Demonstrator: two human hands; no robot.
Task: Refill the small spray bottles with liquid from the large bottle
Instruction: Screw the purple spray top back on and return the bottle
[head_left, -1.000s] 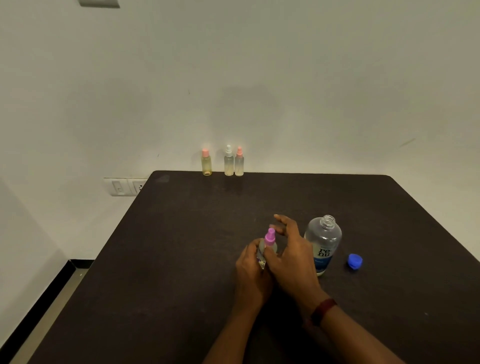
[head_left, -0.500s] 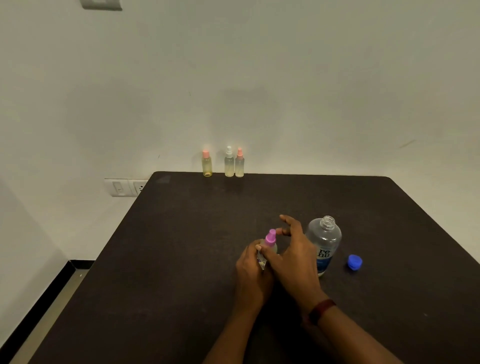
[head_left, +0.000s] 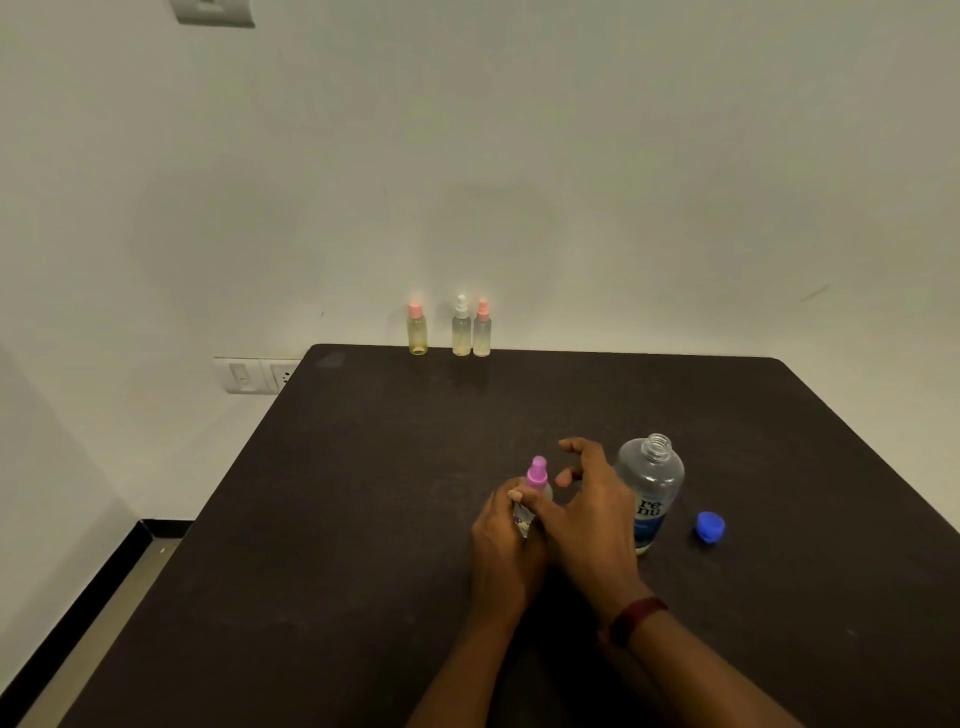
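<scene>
A small clear spray bottle with a magenta pump top stands on the black table, and my left hand grips its body. My right hand is just right of the pump top with its fingers spread and loosely bent; they do not close on the top. Whether its thumb touches the bottle is hidden. Behind my right hand the large clear bottle stands upright with its neck uncapped. Its blue cap lies on the table to the right.
Three more small spray bottles stand at the table's far edge against the wall: a yellowish one with a pink top, one with a white top, one with a pink top. A wall socket sits left of the table.
My right hand's fingers have drawn away to the right from the magenta pump top. My left hand keeps its grip on the small bottle, which stays in place.
</scene>
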